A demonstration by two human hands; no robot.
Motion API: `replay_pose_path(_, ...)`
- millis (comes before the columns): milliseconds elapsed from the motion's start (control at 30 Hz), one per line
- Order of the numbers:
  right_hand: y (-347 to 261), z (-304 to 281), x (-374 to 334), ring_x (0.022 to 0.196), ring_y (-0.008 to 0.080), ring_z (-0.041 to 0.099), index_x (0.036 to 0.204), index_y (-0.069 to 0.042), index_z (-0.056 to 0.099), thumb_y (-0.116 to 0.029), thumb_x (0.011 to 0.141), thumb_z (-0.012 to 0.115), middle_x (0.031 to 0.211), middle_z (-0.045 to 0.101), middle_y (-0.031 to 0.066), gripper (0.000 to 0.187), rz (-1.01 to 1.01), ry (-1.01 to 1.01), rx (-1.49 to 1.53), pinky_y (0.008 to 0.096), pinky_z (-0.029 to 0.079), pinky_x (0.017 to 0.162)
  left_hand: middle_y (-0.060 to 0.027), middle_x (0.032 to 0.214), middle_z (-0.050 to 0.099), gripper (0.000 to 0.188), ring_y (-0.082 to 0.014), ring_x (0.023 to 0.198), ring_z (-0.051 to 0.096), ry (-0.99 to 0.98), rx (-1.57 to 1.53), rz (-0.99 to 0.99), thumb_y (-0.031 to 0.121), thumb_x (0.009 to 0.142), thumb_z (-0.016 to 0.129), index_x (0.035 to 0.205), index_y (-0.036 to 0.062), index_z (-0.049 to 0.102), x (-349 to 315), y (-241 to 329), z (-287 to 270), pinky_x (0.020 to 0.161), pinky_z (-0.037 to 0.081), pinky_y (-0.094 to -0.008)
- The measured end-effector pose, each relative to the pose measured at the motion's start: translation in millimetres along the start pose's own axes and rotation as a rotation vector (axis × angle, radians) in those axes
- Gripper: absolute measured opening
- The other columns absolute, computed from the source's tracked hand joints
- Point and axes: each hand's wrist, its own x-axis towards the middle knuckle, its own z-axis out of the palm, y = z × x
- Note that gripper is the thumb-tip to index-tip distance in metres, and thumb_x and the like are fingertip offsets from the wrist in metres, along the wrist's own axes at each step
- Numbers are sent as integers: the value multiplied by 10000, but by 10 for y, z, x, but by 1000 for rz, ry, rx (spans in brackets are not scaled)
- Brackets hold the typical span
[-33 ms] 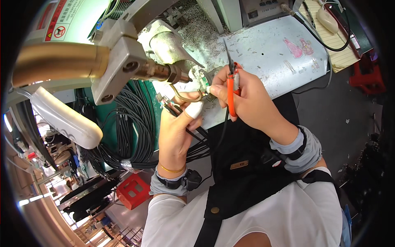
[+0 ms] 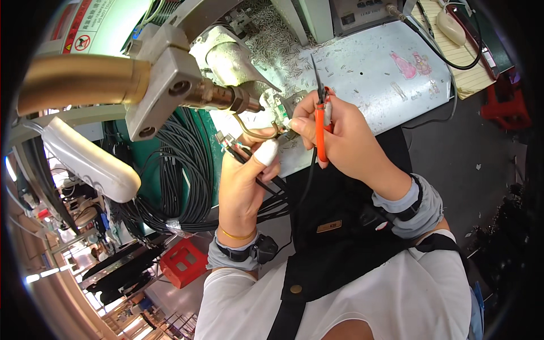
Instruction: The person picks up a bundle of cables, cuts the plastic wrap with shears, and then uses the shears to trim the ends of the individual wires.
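In my left hand [image 2: 246,175] are thin black cables [image 2: 269,184] with small metal connector ends [image 2: 226,139] poking out beside the thumb. A white finger cot [image 2: 266,152] covers that thumb. My right hand [image 2: 343,130] is closed round orange-handled long-nose pliers [image 2: 321,133], their dark tip pointing up and away from me. The right thumb and forefinger meet near a small green and metal part [image 2: 281,111] under the machine's nozzle [image 2: 255,106]; whether they pinch anything there is hidden. A curved brass-coloured tube [image 2: 246,131] ends just above the left fingers.
A thick machine arm with a grey clamp [image 2: 164,93] reaches in from the left, above a bundle of black cables [image 2: 187,164]. Many tiny metal pieces [image 2: 272,42] litter the pale worktop [image 2: 374,73]. A white lamp-like housing [image 2: 90,161] hangs at left; red stools [image 2: 184,263] stand below.
My right hand and the pliers have shifted very slightly to the right. The left hand and cables stay practically in place.
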Motion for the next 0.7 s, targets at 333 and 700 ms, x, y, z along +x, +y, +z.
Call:
replay_pose_path(333,-108,-20,-314,493,91,463,833,4,538,-11,743,603,627,529,68,112,-598,214,-621,229,391,467,-31,797,530,155,-88,678,465,90,297,113,104,885,485,938,-25,554,-349,-173,225,597,377,-217)
replay_pose_path(700,130,-53,-253,592,174,581,930,-61,598,-39,675,631,752,625,84,257,-459,70,-677,236,398,454,-40,819,551,131,-54,615,445,-77,24,-55,48,856,502,981,14,523,-393,-239,130,533,347,-187)
